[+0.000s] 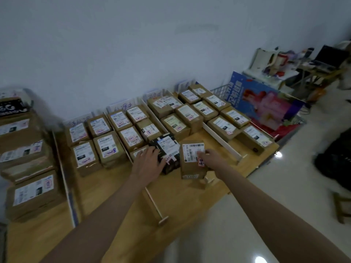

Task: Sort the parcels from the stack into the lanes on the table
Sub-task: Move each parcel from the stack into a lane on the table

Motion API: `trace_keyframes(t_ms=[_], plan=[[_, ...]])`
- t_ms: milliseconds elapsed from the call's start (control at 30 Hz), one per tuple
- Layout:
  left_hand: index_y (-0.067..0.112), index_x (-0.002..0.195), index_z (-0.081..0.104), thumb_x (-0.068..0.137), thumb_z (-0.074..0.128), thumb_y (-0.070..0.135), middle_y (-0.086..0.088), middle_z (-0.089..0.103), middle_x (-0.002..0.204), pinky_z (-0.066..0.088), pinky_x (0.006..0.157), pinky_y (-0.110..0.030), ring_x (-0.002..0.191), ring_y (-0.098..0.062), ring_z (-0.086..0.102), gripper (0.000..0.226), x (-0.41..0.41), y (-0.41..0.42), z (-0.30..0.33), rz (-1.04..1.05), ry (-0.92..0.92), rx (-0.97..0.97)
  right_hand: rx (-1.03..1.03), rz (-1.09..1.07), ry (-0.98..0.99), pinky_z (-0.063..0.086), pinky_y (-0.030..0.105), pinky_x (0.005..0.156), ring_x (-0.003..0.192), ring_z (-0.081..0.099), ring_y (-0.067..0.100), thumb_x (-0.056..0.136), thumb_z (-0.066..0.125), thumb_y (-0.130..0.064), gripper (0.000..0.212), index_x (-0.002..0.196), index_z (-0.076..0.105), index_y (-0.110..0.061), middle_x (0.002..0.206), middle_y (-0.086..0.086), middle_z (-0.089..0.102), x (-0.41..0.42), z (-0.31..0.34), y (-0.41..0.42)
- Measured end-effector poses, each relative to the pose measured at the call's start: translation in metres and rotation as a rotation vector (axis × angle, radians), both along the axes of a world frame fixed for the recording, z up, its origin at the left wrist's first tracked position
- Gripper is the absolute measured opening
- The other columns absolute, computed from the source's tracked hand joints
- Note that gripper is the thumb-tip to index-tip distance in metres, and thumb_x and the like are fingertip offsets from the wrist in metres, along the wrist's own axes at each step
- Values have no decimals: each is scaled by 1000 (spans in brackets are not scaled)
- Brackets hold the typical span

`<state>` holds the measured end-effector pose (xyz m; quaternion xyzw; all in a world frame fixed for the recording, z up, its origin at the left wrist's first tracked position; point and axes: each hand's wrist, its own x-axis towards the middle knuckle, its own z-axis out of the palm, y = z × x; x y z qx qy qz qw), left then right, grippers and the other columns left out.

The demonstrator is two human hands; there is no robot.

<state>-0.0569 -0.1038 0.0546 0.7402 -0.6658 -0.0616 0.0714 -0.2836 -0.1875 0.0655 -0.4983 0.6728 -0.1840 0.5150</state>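
A wooden table (171, 198) carries lanes split by thin white dividers (220, 138), each lane filled with several brown labelled parcels. My right hand (211, 158) grips the near right side of a brown parcel (190, 166) with a white barcode label, resting at the front of a middle lane. My left hand (149, 162) lies flat, fingers spread, against a black parcel (167, 152) and partly over a brown parcel (137, 151) beside it. The stack of brown parcels (24, 152) stands at the far left of the table.
Handwritten lane signs (121, 106) stand along the white wall. A wire basket holding a blue and pink poster (264, 103) sits right of the table. Further right are a cluttered desk with a laptop (330, 56), a black bag (336, 158) and the glossy floor.
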Motion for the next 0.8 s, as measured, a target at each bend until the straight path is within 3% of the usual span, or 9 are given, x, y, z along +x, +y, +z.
trace_keyframes(t_ms=[267, 433, 633, 800], plan=[[19, 138, 51, 100, 36, 51, -2, 49, 142, 31, 115, -39, 130, -20, 45, 52, -130, -36, -9, -39, -10, 27, -3, -80, -37, 54, 27, 66, 88, 67, 15, 98, 58, -29, 28, 121, 64, -14, 103, 2, 70, -136, -2, -19], [17, 140, 49, 101, 35, 49, -2, 47, 144, 26, 113, -37, 133, -20, 41, 53, -176, -63, -14, -82, -16, 36, 24, -116, -1, 52, 29, 67, 98, 67, 20, 98, 57, -35, 31, 121, 62, -14, 110, 5, 70, -185, -6, -44], [16, 141, 47, 101, 35, 48, -4, 46, 146, 27, 114, -38, 134, -21, 41, 53, -214, -113, -26, -104, -19, 73, -10, -121, 10, 55, 39, 88, 97, 66, 21, 99, 56, -31, 19, 105, 63, -14, 102, 5, 69, -225, -12, -94], [16, 131, 55, 98, 38, 46, -4, 53, 137, 33, 106, -37, 126, -22, 48, 47, -238, -168, -47, -66, 1, 77, -46, -86, 52, 56, 41, 88, 90, 65, 20, 99, 56, -29, 16, 87, 62, -20, 91, 2, 68, -251, -28, -152]])
